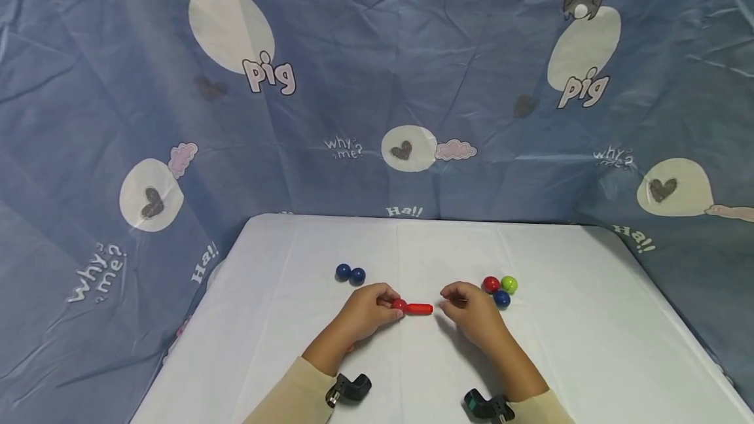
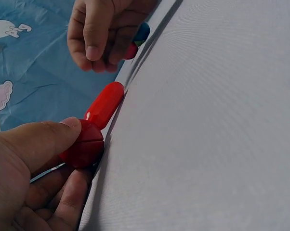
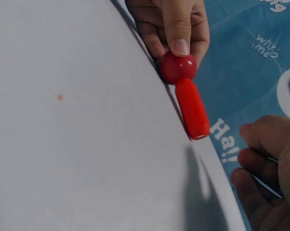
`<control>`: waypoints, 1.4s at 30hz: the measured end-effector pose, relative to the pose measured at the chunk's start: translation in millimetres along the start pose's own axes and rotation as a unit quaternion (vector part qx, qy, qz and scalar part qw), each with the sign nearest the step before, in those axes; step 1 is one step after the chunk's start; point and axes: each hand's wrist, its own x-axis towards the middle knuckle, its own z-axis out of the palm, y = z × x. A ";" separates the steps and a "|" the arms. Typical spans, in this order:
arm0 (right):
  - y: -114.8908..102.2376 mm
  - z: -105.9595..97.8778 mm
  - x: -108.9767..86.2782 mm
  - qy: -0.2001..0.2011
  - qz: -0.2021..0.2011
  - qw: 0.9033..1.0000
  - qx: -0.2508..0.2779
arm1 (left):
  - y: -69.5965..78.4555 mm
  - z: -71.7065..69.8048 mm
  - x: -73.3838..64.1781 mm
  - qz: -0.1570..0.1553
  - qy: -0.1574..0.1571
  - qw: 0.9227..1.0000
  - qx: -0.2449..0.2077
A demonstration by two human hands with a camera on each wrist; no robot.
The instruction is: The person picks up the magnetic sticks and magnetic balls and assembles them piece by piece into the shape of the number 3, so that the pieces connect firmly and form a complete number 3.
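Observation:
In the head view my left hand pinches a red ball between thumb and fingers. A red stick with a rounded end extends rightward from that ball, its inner end against it. Seen from the left wrist, a groove runs across the ball, and the stick points away from the thumb. My right hand is just beyond the stick's free end, fingers loosely bent, with nothing in them. In the right wrist view a gap separates its fingertips from the stick.
Two dark blue balls lie behind my left hand. Behind the right hand sit another red ball, a green ball and a blue ball. A white cloth covers the table; a blue printed curtain hangs behind.

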 end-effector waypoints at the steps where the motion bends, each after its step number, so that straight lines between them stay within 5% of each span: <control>1: -1.6 -2.1 -0.8 0.004 -0.002 1.000 -0.007 | 0.2 -0.2 -0.2 0.001 0.000 1.000 0.001; 16: 5.8 -29.5 -10.0 0.085 -0.032 0.994 -0.054 | -1.2 -2.8 1.2 -0.008 -0.003 1.000 0.005; 30: 22.3 -57.5 -20.1 0.113 0.034 0.990 -0.074 | -1.8 -2.2 0.2 0.000 -0.006 1.000 -0.002; 42: 34.4 -61.5 -24.7 0.102 0.083 0.989 -0.073 | -3.0 -1.8 0.9 0.001 -0.008 1.000 -0.004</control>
